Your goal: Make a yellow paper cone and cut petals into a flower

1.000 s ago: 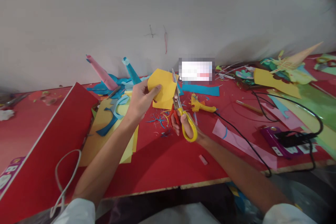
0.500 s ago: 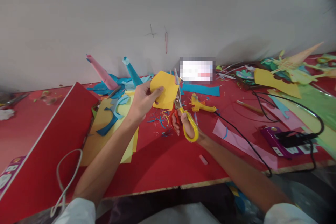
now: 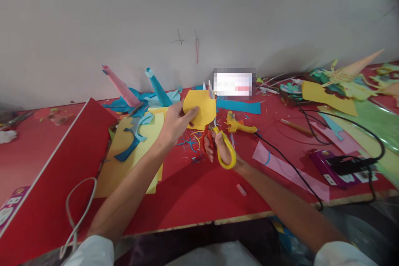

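Between thumb and fingers, my left hand [image 3: 176, 122] pinches a piece of yellow paper [image 3: 202, 106] above the red table. My right hand [image 3: 222, 149] grips a pair of scissors [image 3: 230, 160] with one yellow and one red handle. The blades are parted and point away from me, with the paper's right edge between them. Part of the blades is hidden behind the paper. Thin blue and yellow paper scraps [image 3: 190, 143] lie beneath my hands. A yellow glue gun [image 3: 240, 126] rests just right of the scissors.
Blue paper [image 3: 240, 107] lies near the wall. Pink and blue paper cones [image 3: 157, 87] lean at the back left, beside yellow sheets [image 3: 115, 170]. To the right are a pink strip [image 3: 289, 170], a purple power strip [image 3: 333, 170] and black cables. A red divider [image 3: 68, 166] stands at left.
My left hand has shifted the yellow paper slightly right and turned it, bringing it further between the blades. My right hand with the scissors has hardly moved.
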Demonstrator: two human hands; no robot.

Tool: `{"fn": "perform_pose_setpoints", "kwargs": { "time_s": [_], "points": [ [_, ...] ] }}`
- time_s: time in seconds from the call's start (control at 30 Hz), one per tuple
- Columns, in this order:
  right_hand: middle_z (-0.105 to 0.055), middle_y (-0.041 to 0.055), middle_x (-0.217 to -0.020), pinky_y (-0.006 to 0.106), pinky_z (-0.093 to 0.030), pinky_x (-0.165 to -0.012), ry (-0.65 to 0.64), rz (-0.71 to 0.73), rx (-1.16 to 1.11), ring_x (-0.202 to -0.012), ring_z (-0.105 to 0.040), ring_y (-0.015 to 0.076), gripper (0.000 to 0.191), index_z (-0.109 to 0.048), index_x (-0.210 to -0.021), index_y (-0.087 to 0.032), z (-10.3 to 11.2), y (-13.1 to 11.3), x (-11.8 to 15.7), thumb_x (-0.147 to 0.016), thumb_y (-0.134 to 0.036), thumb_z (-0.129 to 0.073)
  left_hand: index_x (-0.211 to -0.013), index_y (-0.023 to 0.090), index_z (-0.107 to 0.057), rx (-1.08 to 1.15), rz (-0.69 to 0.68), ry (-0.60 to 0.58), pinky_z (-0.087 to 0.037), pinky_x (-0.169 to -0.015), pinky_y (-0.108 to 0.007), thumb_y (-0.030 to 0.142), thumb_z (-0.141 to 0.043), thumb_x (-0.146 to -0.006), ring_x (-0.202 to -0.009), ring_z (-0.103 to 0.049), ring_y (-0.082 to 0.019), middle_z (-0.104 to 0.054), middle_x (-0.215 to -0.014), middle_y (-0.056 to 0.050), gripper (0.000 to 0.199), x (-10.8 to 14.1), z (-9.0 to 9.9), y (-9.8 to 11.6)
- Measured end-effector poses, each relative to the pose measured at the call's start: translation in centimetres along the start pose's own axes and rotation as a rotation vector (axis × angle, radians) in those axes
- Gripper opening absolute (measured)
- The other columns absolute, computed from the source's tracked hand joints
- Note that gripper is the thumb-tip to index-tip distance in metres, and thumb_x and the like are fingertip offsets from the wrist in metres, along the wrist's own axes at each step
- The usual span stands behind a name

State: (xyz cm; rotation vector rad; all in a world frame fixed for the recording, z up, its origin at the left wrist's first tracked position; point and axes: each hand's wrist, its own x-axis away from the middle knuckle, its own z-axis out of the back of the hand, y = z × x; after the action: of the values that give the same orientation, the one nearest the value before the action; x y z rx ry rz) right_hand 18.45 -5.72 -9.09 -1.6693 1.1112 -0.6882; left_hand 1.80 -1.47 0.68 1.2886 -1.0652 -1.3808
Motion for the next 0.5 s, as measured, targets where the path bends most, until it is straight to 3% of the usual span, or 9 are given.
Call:
{"fn": "perform_pose_setpoints", "kwargs": {
  "time_s": [0.5],
  "points": [
    [-0.042,-0.01,-0.049,0.019,-0.04,-0.03,0.053,-0.043,-0.001,-0.033,-0.041,0.0063,0.079,-0.048,-0.072,-0.023,-0.63,-0.33,0.12,-0.072,-0.101,-0.058,-0.079,0.015,-0.065,0.001,0.025,-0.004,-0.047,-0.052,-0.022,0.046,-0.084,-0.076,-0.062,-0.056,-0.011,-0.062,-0.073,-0.002,0.037,0.2,-0.66,-0.63]
  ]
}}
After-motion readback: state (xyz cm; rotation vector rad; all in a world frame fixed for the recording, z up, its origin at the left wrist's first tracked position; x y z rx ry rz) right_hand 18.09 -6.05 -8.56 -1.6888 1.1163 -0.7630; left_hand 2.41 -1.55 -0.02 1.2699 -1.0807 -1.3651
